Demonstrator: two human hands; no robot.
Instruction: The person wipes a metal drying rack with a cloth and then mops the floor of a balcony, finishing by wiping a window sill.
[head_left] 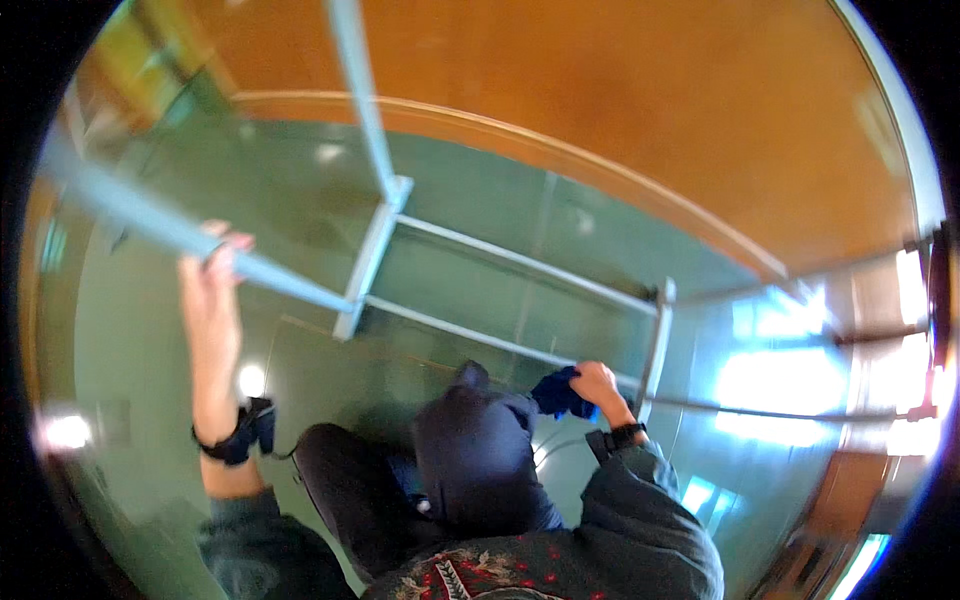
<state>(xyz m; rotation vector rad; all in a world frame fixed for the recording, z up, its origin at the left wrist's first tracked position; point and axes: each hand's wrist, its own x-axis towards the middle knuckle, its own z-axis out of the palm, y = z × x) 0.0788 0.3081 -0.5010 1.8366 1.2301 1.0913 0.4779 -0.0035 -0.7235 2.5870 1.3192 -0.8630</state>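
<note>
A pale grey-blue metal frame [375, 245] stands on the floor in front of me, with two thin parallel rails [520, 258] running low between its end bars. My left hand [212, 280] is closed around a slanting post [285, 281] of the frame, on the left side; the fingers are slightly blurred. In my right hand [597, 384] is a bunched dark blue cloth [562, 393]. It lies against or just beside the nearer rail, close to the right end bar [657, 345]; whether it wraps the rail cannot be made out.
Beyond the frame stretches a large orange-brown wooden panel [640, 120] with a pale edge strip. The shiny green floor [470, 190] reflects bright light on the right. My bent knees [475, 450] are close to the nearer rail. A brown wooden piece [850, 490] stands at the lower right.
</note>
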